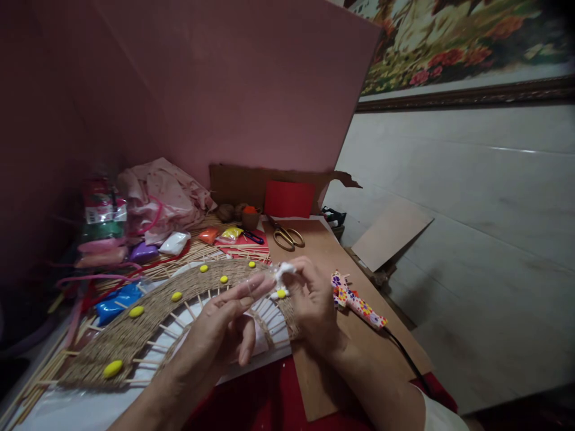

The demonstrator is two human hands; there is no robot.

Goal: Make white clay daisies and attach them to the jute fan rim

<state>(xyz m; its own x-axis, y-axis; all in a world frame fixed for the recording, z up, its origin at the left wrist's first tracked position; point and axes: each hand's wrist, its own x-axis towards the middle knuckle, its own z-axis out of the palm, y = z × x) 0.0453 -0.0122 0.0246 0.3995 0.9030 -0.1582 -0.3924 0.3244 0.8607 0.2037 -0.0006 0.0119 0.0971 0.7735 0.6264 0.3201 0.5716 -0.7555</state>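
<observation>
My right hand (317,308) pinches a soft white lump of what looks like modelling clay (284,275), a little blurred. Beside it my left hand (224,317) is open, its fingers stretched toward the lump. Both hands are over a fan-shaped piece woven from brown twine (164,299) on thin wooden sticks. Flat yellow dots (136,312) are spaced along its band. Near my right hand, one yellow dot (281,293) has white bits around it. Part of the fan is hidden behind my hands.
Right of my hands lies a flower-patterned glue gun (359,305) with a black cord. Gold-handled scissors (285,234) rest on brown cardboard (318,239). Clay packets, a blue one (117,302) and a white one (175,243) among them, crowd the left, near loose sticks and pink cloth (162,191).
</observation>
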